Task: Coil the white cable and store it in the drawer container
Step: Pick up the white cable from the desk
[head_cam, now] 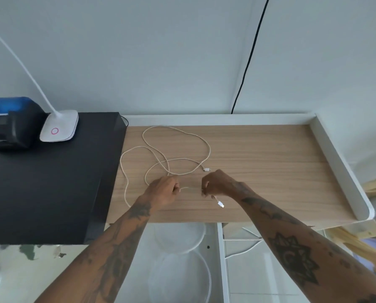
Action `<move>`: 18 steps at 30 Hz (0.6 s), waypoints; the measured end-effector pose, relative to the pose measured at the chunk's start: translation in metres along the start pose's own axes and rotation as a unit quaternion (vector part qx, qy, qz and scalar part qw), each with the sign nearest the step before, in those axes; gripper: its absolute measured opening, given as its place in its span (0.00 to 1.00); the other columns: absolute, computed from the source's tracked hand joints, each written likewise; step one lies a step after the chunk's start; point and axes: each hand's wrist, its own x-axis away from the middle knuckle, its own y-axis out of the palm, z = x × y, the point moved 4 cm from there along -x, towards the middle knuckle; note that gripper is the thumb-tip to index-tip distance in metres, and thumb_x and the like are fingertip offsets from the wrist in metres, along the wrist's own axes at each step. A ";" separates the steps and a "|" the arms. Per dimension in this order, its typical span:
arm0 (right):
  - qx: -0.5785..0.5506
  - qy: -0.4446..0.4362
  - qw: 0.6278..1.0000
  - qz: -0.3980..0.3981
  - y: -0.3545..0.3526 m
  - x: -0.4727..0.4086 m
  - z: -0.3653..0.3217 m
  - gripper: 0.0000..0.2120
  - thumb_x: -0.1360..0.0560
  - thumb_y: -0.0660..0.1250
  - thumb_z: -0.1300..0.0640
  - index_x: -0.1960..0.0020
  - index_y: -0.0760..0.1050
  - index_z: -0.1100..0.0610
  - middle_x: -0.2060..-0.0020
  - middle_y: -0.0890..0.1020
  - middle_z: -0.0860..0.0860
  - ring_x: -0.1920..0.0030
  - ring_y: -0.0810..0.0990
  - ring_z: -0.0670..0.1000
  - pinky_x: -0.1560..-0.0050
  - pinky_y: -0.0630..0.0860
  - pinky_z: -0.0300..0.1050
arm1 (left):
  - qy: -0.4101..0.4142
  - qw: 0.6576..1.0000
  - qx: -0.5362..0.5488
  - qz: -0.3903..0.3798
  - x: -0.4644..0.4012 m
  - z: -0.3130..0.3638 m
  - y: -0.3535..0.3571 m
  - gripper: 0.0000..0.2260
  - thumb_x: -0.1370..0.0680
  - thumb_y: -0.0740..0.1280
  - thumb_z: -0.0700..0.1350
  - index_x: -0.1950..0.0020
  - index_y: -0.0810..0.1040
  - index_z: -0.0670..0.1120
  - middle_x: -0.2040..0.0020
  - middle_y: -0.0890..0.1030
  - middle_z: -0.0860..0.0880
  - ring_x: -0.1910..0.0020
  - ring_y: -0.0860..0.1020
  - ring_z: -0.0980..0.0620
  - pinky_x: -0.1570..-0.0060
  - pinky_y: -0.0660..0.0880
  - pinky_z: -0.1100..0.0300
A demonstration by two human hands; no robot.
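Observation:
The white cable [183, 136] lies in loose loops on the wooden desk top [259, 162]. One small plug [206, 169] rests on the wood just beyond my right hand. My left hand [164, 190] and my right hand [217, 183] each pinch the cable near its other end, with a short stretch of cable taut between them. The larger plug [220, 203] hangs below my right hand. Beneath the desk's front edge the white drawer [223, 259] stands open, with a clear round container [179, 278] and a round lid [179, 238] inside.
A black box [47, 182] fills the left, with a white lamp base [59, 126] and a dark blue-topped device [10, 121] on it. A white raised rim [340, 169] borders the desk's back and right. A black wire [249, 55] runs down the wall.

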 end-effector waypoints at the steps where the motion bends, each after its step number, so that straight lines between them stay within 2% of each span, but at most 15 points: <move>1: -0.023 0.001 1.000 0.001 -0.008 0.006 -0.006 0.11 0.22 0.68 0.58 0.42 0.83 0.61 0.48 0.87 0.57 0.45 0.85 0.56 0.43 0.80 0.48 | 0.002 1.000 0.005 0.012 0.003 0.000 -0.011 0.04 0.21 0.67 0.44 0.49 0.79 0.45 0.50 0.84 0.45 0.50 0.82 0.41 0.53 0.77 0.50; 4: -0.053 -0.002 0.998 0.028 -0.039 0.024 -0.029 0.12 0.21 0.67 0.58 0.42 0.82 0.63 0.49 0.87 0.59 0.53 0.86 0.56 0.45 0.82 0.52 | 0.024 0.997 0.016 0.066 0.011 0.003 -0.055 0.07 0.21 0.65 0.42 0.47 0.82 0.44 0.47 0.84 0.44 0.46 0.81 0.42 0.48 0.77 0.50; 6: -0.072 -0.012 0.995 0.071 -0.065 0.042 -0.046 0.11 0.22 0.67 0.59 0.43 0.83 0.63 0.50 0.88 0.59 0.53 0.86 0.57 0.45 0.83 0.52 | 0.035 0.992 0.036 0.113 0.019 0.007 -0.094 0.08 0.21 0.64 0.41 0.47 0.83 0.44 0.48 0.84 0.44 0.46 0.80 0.42 0.47 0.77 0.51; 7: -0.086 -0.020 0.992 0.095 -0.077 0.053 -0.053 0.10 0.22 0.67 0.60 0.45 0.83 0.64 0.51 0.88 0.59 0.53 0.87 0.58 0.46 0.83 0.51 | 0.040 0.988 0.054 0.137 0.024 0.009 -0.114 0.09 0.21 0.65 0.40 0.47 0.84 0.43 0.49 0.84 0.44 0.48 0.81 0.43 0.47 0.77 0.51; 10: -0.156 -0.053 0.970 0.179 -0.119 0.090 -0.072 0.09 0.25 0.64 0.65 0.52 0.83 0.63 0.61 0.87 0.55 0.63 0.84 0.55 0.56 0.82 0.44 | 0.062 0.970 0.123 0.198 0.043 0.016 -0.173 0.07 0.21 0.66 0.39 0.50 0.84 0.41 0.53 0.86 0.43 0.52 0.83 0.43 0.50 0.79 0.50; 12: -0.191 -0.067 0.953 0.227 -0.143 0.115 -0.084 0.10 0.25 0.63 0.66 0.53 0.84 0.64 0.65 0.86 0.53 0.67 0.83 0.53 0.58 0.82 0.43 | 0.079 0.956 0.175 0.224 0.059 0.019 -0.206 0.06 0.20 0.67 0.39 0.51 0.84 0.41 0.54 0.86 0.44 0.53 0.83 0.43 0.50 0.80 0.50; 15: -0.246 -0.080 0.929 0.263 -0.167 0.145 -0.103 0.10 0.26 0.63 0.66 0.54 0.84 0.62 0.65 0.86 0.53 0.68 0.83 0.51 0.55 0.84 0.45 | 0.104 0.930 0.242 0.255 0.084 0.021 -0.245 0.05 0.20 0.67 0.40 0.54 0.83 0.45 0.58 0.85 0.46 0.58 0.84 0.45 0.56 0.80 0.54; 18: -0.291 -0.117 0.913 0.263 -0.173 0.168 -0.122 0.08 0.25 0.66 0.62 0.53 0.85 0.60 0.62 0.89 0.53 0.64 0.87 0.47 0.59 0.84 0.40 | 0.123 0.903 0.298 0.285 0.107 0.021 -0.270 0.04 0.20 0.68 0.43 0.53 0.82 0.46 0.58 0.85 0.47 0.61 0.85 0.48 0.58 0.80 0.56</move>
